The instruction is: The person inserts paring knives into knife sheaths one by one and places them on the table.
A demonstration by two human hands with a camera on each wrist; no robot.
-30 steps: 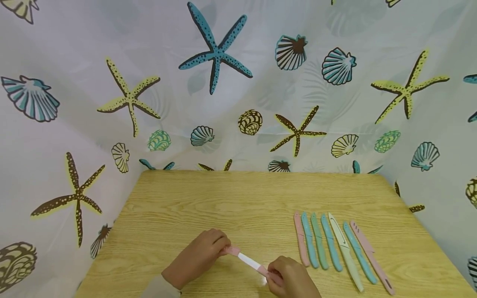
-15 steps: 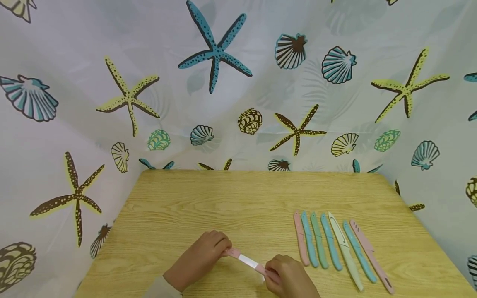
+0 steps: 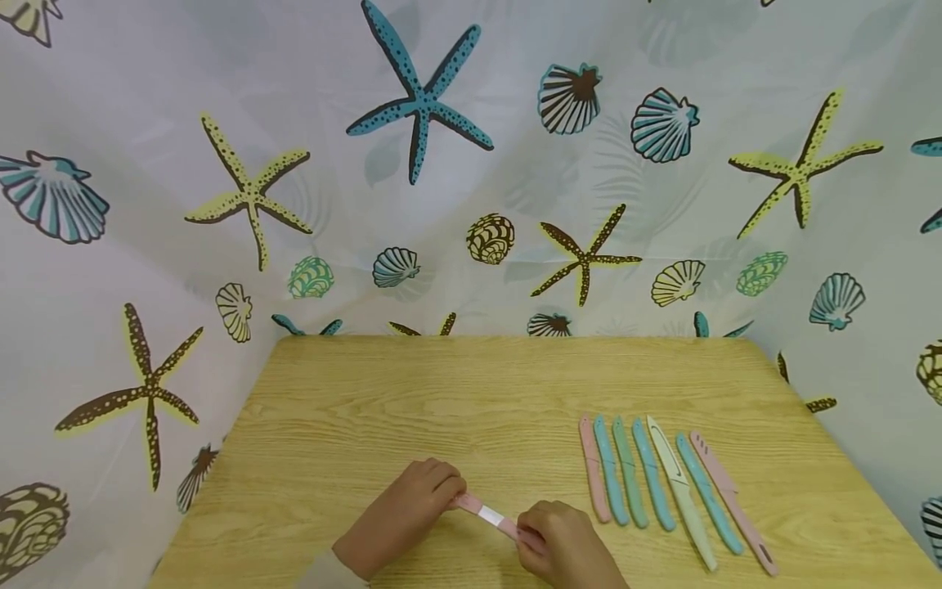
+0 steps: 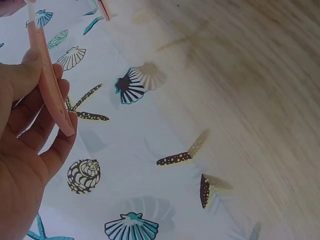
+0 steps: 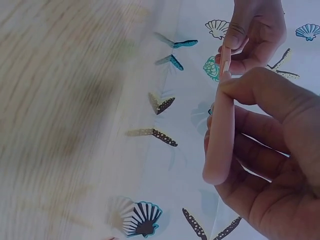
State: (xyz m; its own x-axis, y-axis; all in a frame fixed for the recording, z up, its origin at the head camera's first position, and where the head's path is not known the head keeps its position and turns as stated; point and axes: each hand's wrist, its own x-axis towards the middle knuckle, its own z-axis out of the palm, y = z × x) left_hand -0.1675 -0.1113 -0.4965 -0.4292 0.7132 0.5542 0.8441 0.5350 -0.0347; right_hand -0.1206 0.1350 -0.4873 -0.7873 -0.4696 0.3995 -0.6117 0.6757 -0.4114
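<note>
My left hand grips a pink knife sheath, its thumb on one side and fingers curled on the other. In the right wrist view, a smooth pink knife handle lies in the curled fingers of my right hand. Between the two hands a short white stretch of blade shows, its front part hidden inside the sheath. Knife and sheath are in line, slanting down to the right in the head view, over the near middle of the table.
Right of the hands, on the wooden table, lies a row of several knives: pink, blue, green, another blue, cream, a further blue and a longer pink one. A shell-and-starfish curtain surrounds the table.
The bare stretch of blade has grown shorter as the sheath and handle came closer together. My left hand has shifted slightly right. The row of knives lies as before.
</note>
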